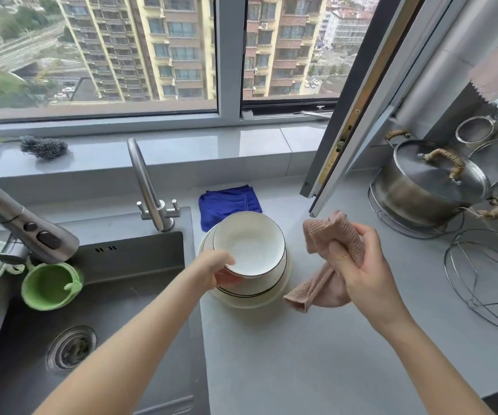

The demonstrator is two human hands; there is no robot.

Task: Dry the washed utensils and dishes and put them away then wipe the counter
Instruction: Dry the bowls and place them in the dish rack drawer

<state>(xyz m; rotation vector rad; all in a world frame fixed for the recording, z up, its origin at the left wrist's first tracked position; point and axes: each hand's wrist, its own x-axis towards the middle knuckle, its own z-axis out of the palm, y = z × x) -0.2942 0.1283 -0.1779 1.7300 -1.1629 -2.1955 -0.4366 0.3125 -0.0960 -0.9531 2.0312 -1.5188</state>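
Head view: a person stood at a grey kitchen table (301, 369) beside a dark sink (139, 283). A stack of white dishes (259, 295) rested on the table just right of the sink's edge, in front of a folded blue cloth (226, 202). The left hand (220, 268) had its grip on the near rim of the top bowl (249, 244), with fingers showing beneath the rim, and the bowl sat tilted on the stack. The right hand (358, 259) had its grip closed round a bunched pink cloth (331, 244), held above the table just beside the stack and not touching it.

The step in hand appeared to be drying the top bowl. It would likely go best with the bowl lifted clear of the stack first, so the dishes below did not shift toward the sink. The cloth would work better spread over the fingers than bunched. Wiping the inside first and then turning the bowl for the underside seemed sensible, since water tends to gather at the foot. A wet glazed rim could slip, so a firm hold seemed wise.

A lidded steel pot (430, 181) stood at the right. No brand, label or writing could be read anywhere in the picture.
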